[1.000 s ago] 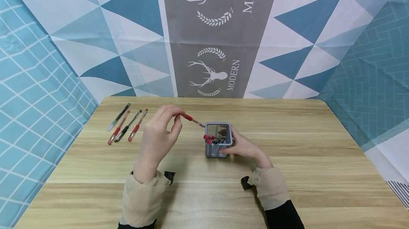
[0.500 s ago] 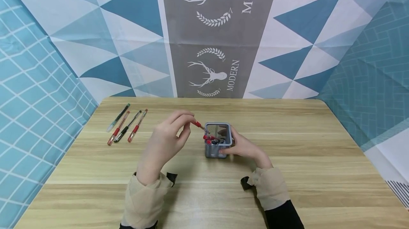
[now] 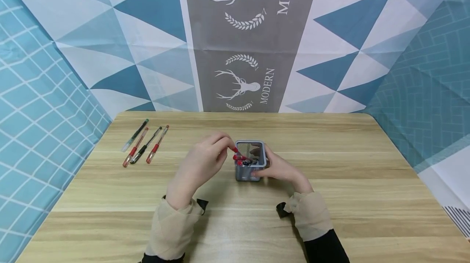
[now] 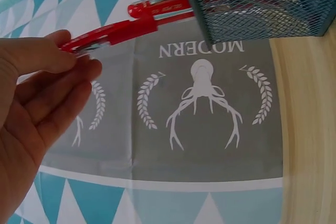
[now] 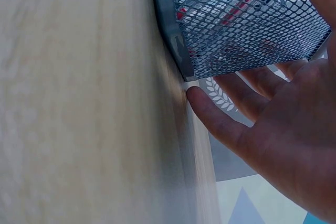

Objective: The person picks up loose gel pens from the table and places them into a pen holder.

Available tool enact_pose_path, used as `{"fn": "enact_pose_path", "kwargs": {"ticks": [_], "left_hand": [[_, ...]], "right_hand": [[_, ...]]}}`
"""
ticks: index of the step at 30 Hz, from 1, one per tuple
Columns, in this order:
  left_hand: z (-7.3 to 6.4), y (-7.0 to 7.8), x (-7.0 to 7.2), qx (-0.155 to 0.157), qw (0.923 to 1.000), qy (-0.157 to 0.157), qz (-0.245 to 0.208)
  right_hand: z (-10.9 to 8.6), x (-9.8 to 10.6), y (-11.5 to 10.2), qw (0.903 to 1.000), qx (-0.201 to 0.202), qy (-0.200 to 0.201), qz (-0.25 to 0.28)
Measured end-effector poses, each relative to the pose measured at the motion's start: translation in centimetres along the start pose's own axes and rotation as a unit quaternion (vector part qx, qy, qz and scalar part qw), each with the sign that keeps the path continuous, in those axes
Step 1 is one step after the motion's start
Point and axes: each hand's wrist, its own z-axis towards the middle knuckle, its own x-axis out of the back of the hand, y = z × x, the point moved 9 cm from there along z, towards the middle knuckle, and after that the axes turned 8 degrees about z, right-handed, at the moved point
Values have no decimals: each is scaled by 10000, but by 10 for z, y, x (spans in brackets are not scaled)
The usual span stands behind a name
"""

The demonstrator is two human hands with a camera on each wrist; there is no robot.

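My left hand (image 3: 205,159) pinches a red pen (image 4: 128,31) by its end, thumb on top. The pen's far end reaches over the rim into a grey mesh pen holder (image 3: 243,174), where several red and black pens lean. Wrapped around the holder's right side is my right hand (image 3: 282,168), with its thumb across the front and the other fingers behind. In the right wrist view the mesh wall (image 5: 247,30) sits close to the palm, and pens show through it. How deep the held pen goes is hard to see.
On the wooden table's left part lie a green pen (image 3: 135,135), a black pen (image 3: 146,145) and two red pens, one farther left (image 3: 135,148) and one farther right (image 3: 157,145). A patterned cloth (image 3: 242,43) hangs behind the table.
My left hand has moved right and slightly down with the red pen, whose tip has passed from the holder's edge to inside it. My right hand and the holder stay put.
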Motion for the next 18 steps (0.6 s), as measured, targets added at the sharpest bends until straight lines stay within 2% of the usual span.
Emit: {"fn": "enact_pose_path", "kwargs": {"ticks": [6, 18], "left_hand": [[1, 0, -16, 16, 9991, -376, 183], [-1, -1, -36, 24, 9979, -615, 187]], "right_hand": [[-1, 0, -1, 10000, 31, 6, 0], [-1, 0, -2, 10000, -5, 11, -70]]}}
